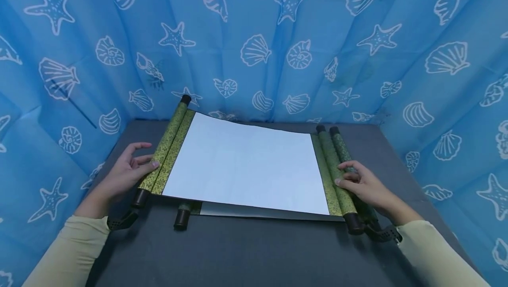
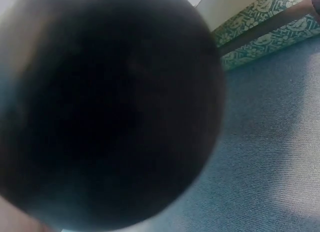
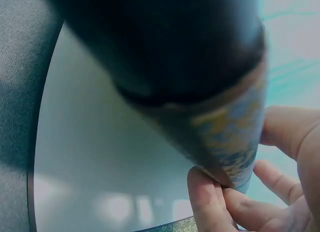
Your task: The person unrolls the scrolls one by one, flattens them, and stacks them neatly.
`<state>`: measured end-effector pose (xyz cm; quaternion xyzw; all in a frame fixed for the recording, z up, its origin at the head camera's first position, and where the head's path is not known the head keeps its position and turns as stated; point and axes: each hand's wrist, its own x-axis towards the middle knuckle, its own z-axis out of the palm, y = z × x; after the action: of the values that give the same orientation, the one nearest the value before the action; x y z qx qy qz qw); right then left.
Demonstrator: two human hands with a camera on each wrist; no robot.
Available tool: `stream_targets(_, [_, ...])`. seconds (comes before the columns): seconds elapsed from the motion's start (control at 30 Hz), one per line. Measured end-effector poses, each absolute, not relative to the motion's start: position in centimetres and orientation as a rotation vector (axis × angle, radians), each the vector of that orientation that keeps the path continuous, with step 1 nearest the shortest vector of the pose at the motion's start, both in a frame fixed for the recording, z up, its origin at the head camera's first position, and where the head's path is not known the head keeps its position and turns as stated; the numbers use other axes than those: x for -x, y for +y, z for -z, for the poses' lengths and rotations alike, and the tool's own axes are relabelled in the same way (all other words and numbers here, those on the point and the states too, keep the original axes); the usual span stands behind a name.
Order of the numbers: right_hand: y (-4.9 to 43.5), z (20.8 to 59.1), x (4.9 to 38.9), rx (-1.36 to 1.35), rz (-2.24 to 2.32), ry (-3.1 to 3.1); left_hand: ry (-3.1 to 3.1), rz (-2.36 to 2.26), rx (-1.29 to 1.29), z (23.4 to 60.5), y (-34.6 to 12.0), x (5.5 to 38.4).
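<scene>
A hanging scroll [image 1: 246, 163] with blank white paper and green-gold patterned ends is stretched between both hands. My left hand [image 1: 123, 172] pinches its left roller [image 1: 169, 139], thumb on the near face. At the other end, the right hand [image 1: 363, 185] grips the right roller [image 1: 333, 168]; the right wrist view shows fingers around its patterned cover [image 3: 235, 137] below a dark end knob [image 3: 185, 51]. Beneath lies a second scroll [image 1: 258, 211], mostly hidden, its right roller [image 1: 340, 143] beside the right hand. A blurred black knob [image 2: 115, 106] fills much of the left wrist view.
A dark grey cloth-covered table [image 1: 254, 251] lies under the scrolls. Behind and at both sides hangs a blue curtain [image 1: 254, 27] with white shells and starfish. The lower scroll's left knob [image 1: 181, 218] juts out toward the front.
</scene>
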<state>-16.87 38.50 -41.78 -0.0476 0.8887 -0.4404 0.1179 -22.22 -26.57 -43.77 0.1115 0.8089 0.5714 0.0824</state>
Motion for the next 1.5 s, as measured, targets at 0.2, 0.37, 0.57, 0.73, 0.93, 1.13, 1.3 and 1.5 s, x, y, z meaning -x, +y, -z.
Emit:
stream_targets(0.2, [38.3, 41.8, 17.2, 0.138, 1.245, 2.611, 2.407, -1.688, -0.319, 43.8, -26.3, 22.3])
stream_targets(0.37, [38.5, 41.8, 17.2, 0.161, 1.216, 2.619, 2.385, -1.684, -0.319, 43.8, -25.8, 22.2])
stream_targets(0.57, [39.0, 42.2, 17.3, 0.168, 1.193, 2.624, 2.383, -1.681, -0.319, 44.3, -25.4, 22.4])
stream_targets(0.73, [39.1, 42.5, 17.4, 0.157, 1.175, 2.636, 2.409, -1.647, -0.31, 44.6, -25.0, 22.5])
stream_targets(0.93, [39.3, 42.5, 17.5, 0.171, 1.121, 2.693, 2.404, -1.617, -0.296, 45.0, -24.5, 22.6])
stream_targets(1.13, [39.8, 42.7, 17.4, 0.184, 1.048, 2.737, 2.389, -1.575, -0.298, 45.4, -24.1, 22.6])
stream_targets(1.3, [40.0, 42.8, 17.4, 0.178, 1.009, 2.754, 2.398, -1.551, -0.294, 45.8, -24.0, 22.6])
stream_targets(1.5, [39.8, 42.9, 17.5, 0.186, 0.959, 2.775, 2.385, -1.537, -0.279, 46.1, -24.2, 22.7])
